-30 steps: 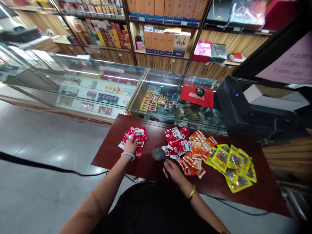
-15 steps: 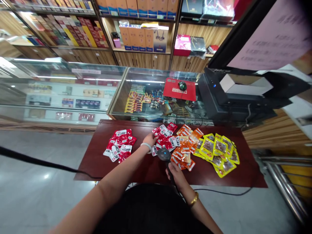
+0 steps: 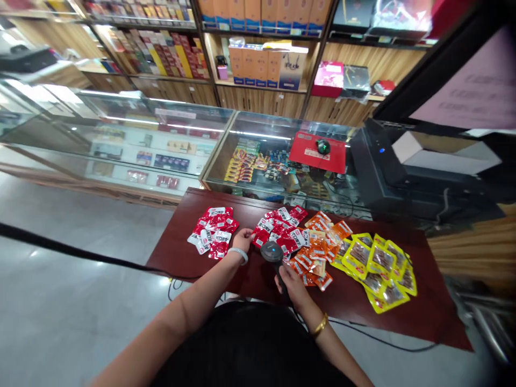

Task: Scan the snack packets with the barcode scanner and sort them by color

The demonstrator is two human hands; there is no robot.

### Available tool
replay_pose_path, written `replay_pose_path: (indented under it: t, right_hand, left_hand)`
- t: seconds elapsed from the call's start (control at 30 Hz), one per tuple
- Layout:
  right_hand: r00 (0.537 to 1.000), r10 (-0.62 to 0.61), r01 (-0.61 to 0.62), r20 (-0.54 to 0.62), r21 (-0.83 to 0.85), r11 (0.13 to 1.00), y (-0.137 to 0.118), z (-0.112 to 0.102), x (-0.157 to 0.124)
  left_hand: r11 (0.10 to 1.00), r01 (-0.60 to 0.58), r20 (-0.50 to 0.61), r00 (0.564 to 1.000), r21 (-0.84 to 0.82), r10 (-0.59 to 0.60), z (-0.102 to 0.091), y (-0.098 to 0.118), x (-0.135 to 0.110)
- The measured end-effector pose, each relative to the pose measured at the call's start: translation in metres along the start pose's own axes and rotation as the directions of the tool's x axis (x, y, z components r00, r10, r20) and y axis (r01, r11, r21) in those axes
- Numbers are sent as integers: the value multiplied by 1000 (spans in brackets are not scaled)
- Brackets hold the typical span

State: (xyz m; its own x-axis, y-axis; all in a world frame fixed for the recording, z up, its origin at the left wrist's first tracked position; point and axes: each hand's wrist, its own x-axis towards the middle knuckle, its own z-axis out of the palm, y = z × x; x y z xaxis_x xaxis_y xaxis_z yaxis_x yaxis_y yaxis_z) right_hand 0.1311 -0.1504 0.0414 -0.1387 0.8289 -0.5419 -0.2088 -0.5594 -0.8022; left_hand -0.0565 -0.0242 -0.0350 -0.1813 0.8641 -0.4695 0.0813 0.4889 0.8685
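Note:
My left hand [image 3: 242,239] pinches the left corner of a red snack packet [image 3: 263,230] at the edge of the middle red-and-white pile [image 3: 285,228]. Wrapped round the handle of a black barcode scanner [image 3: 272,251], my right hand [image 3: 292,285] keeps the scanner's head just in front of that packet. Left of my left hand lies a second pile of red and white packets [image 3: 217,224]. Orange packets [image 3: 318,244] are heaped right beside the scanner, and yellow-edged packets [image 3: 381,260] are spread farther right.
The packets lie on a dark red table [image 3: 173,236]. Behind it stands a glass display counter [image 3: 221,148] with a red mat [image 3: 298,153] and a mouse [image 3: 323,146]. A black machine [image 3: 374,177] is at the right. A black cable [image 3: 374,338] runs past the table's front edge.
My left hand has drawn a red packet toward the left edge of the middle pile. My right hand still holds the scanner. The whole view has shifted and tilted a little.

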Motion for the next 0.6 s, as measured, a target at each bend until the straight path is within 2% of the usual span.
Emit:
replay_pose_path:
  t: [0.17,0.27,0.47,0.53,0.6]
  right_hand:
    - [990,14,-4,144,-69,998,-2,28,11]
    - [979,33,-15,199,-90,996,-1,42,12]
    - [985,79,-59,152,-129,990,-1,46,7]
    - [989,72,-58,126,-117,991,-2,43,5]
    - [994,63,-54,90,-90,994,-1,41,2]
  left_hand:
    - [995,-61,-130,989,80,71,-44,-13,-16]
    - [995,-59,-202,977,76,74,-76,-20,-19]
    - [986,45,-298,955,162,5,-134,-35,-19]
    - [969,94,-299,954,229,-22,-143,-36,-23]
    - [938,113,-329,944,327,0,-147,-34,-29]
